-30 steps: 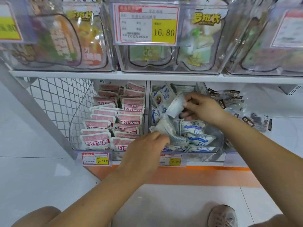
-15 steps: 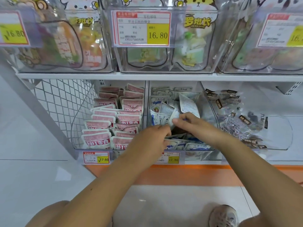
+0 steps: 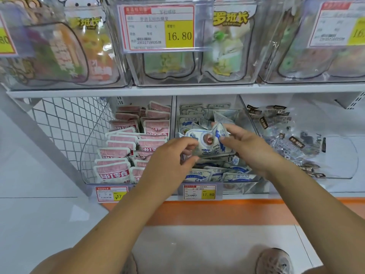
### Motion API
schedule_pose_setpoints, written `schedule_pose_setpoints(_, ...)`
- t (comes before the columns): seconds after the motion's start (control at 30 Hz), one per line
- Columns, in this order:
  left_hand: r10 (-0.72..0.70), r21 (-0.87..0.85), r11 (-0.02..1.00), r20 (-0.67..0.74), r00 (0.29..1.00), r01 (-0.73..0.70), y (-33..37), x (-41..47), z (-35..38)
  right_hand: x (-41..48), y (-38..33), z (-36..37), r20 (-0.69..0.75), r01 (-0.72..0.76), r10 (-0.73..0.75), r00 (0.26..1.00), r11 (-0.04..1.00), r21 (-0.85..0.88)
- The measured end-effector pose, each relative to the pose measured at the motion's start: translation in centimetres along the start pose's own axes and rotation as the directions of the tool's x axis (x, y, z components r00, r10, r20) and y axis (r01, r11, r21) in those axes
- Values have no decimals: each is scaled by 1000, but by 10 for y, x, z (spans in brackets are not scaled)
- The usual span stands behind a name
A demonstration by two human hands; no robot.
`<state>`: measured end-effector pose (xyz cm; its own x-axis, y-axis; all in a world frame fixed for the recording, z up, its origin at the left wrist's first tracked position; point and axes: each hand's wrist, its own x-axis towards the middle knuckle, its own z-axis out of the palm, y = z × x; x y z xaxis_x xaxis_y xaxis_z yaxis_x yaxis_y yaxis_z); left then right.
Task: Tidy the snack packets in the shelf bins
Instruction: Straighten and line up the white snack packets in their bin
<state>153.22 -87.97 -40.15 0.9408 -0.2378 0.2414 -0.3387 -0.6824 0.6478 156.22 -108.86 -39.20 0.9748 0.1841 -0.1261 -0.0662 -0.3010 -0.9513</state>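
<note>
Middle bin: clear plastic bin (image 3: 243, 186) under both hands, full of white-and-blue snack packets (image 3: 233, 175).
Left bin: clear bin (image 3: 88, 155) beside the left hand (image 3: 169, 161), rows of pink packets (image 3: 122, 143).
Held packet: one white-and-blue packet (image 3: 207, 142), between the hands, just above the pile.
Left hand: curled fingers pinch its left edge.
Right hand (image 3: 248, 151): pinches its right edge.

Both my bare forearms reach forward and converge, the left rising from the lower left, the right from the lower right. My left hand (image 3: 171, 157) is knuckles up, its fingers and thumb curled to pinch the left edge of a white-and-blue packet (image 3: 207, 142). My right hand (image 3: 250, 149) faces it close by, thumb and forefinger pinching the same packet's right edge, wrist straight.
</note>
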Motion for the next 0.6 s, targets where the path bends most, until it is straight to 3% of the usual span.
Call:
schedule_pose_setpoints(0.13,-1,112,994,-167,986,20,2,9,0,-3,-1,1,44,80,-75,996,988,-135)
schedule_pose_setpoints(0.23,-44,161,985,-130,991,65,-2,16,-4,-8,-2,2,42,91,-85,995,986,-142)
schedule_pose_setpoints(0.3,-97,-2,995,-77,992,97,-6,19,-7,-10,-1,2,3,97,-97,995,994,-59)
schedule_pose_setpoints(0.37,-155,-222,965,-56,986,139,-7,20,-10,-9,1,1,-15,80,-79,997,988,132)
schedule_pose_setpoints(0.43,-175,-279,948,-67,982,150,-6,20,-11,-10,1,2,2,63,-65,998,977,205)
schedule_pose_setpoints(0.5,-162,-208,969,-116,980,135,-4,17,-10,-11,-3,5,-2,93,-95,996,979,184)
schedule_pose_setpoints(0.6,-75,13,997,-166,983,78,1,10,-6,-12,-12,0,-162,218,-204,966,973,78)
